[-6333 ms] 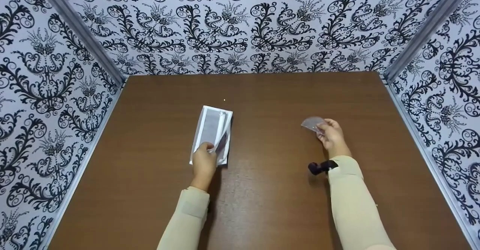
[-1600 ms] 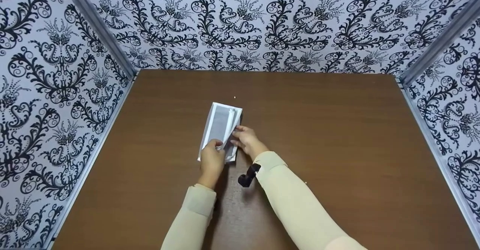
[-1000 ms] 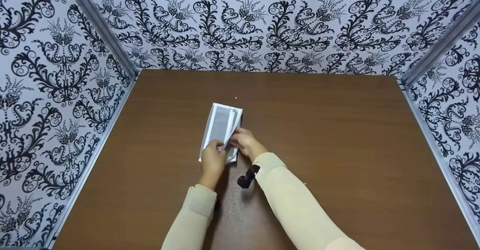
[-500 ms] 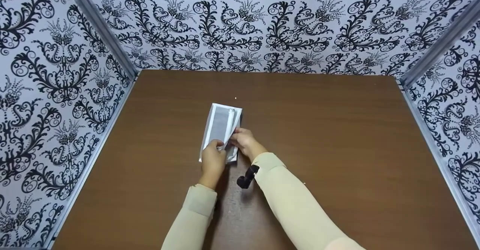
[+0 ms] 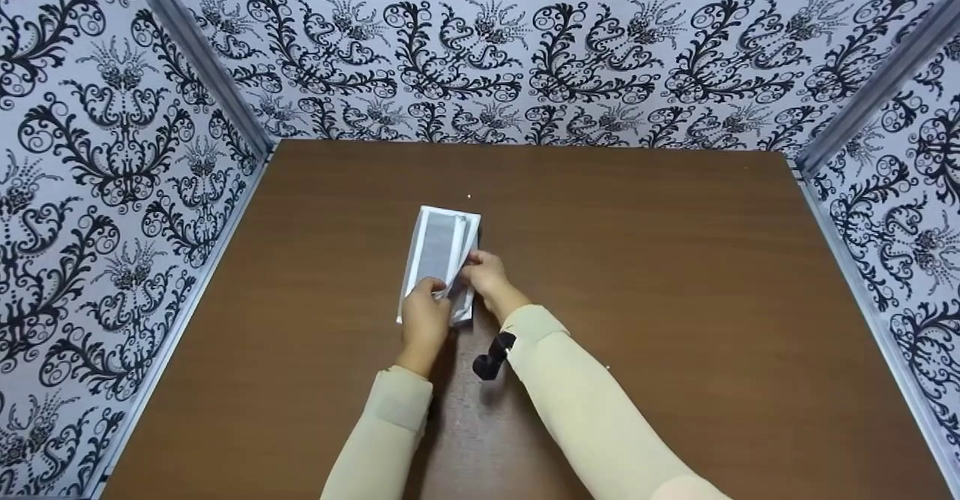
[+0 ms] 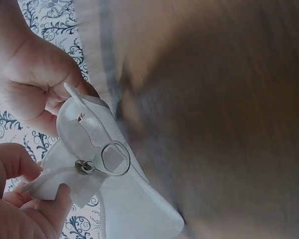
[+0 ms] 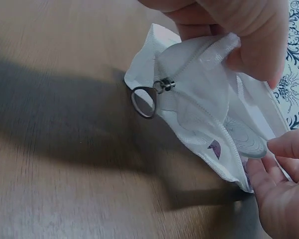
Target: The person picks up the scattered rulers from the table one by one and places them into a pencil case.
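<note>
A white zip pouch with a grey mesh face (image 5: 435,248) lies slanted on the brown table. My left hand (image 5: 426,316) pinches the flap at its open zipper, near the lower end. In the left wrist view, a metal ring (image 6: 115,158) hangs from the zipper slider beside those fingers. My right hand (image 5: 487,282) is at the pouch's right side, by the opening. In the right wrist view its thumb and fingers pinch a clear plastic protractor (image 7: 245,142), which sits partly within the opening. Something purple, hard to identify, shows inside the pouch below it.
The brown table (image 5: 637,260) stretches around the pouch. Patterned black-and-white walls (image 5: 480,49) with grey corner posts close it in at the back and sides. A black wrist mount (image 5: 493,357) sticks out from the right sleeve.
Several seconds ago my right hand held the protractor well to the right; it has since come left to the pouch opening. Over the last second both hands barely move.
</note>
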A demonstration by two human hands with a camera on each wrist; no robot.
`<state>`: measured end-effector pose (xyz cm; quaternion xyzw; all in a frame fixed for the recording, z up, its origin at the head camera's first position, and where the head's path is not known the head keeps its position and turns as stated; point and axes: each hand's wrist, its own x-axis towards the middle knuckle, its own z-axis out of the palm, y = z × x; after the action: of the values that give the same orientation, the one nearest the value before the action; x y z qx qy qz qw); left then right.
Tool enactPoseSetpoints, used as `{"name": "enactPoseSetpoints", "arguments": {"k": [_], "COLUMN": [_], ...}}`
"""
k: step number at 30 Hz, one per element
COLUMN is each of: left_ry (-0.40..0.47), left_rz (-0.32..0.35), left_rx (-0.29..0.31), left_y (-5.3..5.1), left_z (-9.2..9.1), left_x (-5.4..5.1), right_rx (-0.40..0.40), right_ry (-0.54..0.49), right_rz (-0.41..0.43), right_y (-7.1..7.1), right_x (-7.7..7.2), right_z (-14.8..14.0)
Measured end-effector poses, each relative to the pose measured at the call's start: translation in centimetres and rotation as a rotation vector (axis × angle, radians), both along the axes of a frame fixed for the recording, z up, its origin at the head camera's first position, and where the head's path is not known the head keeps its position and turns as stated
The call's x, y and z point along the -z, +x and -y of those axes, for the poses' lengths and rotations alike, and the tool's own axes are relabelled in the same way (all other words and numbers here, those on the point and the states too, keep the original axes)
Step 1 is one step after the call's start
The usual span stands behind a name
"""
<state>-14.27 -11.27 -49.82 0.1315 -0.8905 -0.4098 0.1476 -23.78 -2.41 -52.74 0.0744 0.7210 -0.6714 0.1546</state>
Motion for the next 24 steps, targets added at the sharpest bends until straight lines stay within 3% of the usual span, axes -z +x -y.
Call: {"name": "enactPoseSetpoints", "arguments": {"k": [2, 5, 9, 10, 12, 16, 18, 19, 20, 24], "left_ry": [-0.003, -0.004, 0.006, 0.010, 0.013, 0.019, 0.022, 0.022, 0.024, 0.027], "left_rz": [-0.015, -0.026, -0.016, -0.014, -0.009, -0.007, -0.004, -0.003, -0.003, 0.008], "left_rx": [0.006, 0.008, 0.004, 0.002, -0.001, -0.006, -0.008, -0.007, -0.007, 0.002], "left_y": [0.0, 0.0, 0.1, 0.1, 0.1, 0.0, 0.0, 0.0, 0.0, 0.0], "left_z": [0.0, 0.1, 0.0, 0.0, 0.0, -0.1, -0.1, -0.1, -0.1, -0.2], "left_x": [0.0, 0.1, 0.1, 0.1, 0.1, 0.1, 0.1, 0.1, 0.1, 0.1], "right_rx": [0.000, -0.025, -0.015, 0.002, 0.030, 0.029, 0.027, 0.025, 0.030, 0.051], "right_ry": [-0.003, -0.064, -0.081, -0.029, -0.023, -0.104, -0.167, -0.175, -0.173, -0.112], "right_rz": [-0.015, -0.066, -0.127, -0.100, -0.117, -0.108, -0.113, -0.118, -0.108, -0.067], "right_y": [0.1, -1.5, -5.0, -5.1, -6.4, -8.4, -9.1, -8.8, -8.1, -3.2], "right_x": [-0.1, 3.1, 9.8, 9.8, 12.5, 15.7, 16.6, 16.0, 14.4, 5.1], "right_z": [-0.1, -0.3, -0.2, 0.1, 0.2, -0.6, -1.2, -1.5, -1.8, -2.6]}}
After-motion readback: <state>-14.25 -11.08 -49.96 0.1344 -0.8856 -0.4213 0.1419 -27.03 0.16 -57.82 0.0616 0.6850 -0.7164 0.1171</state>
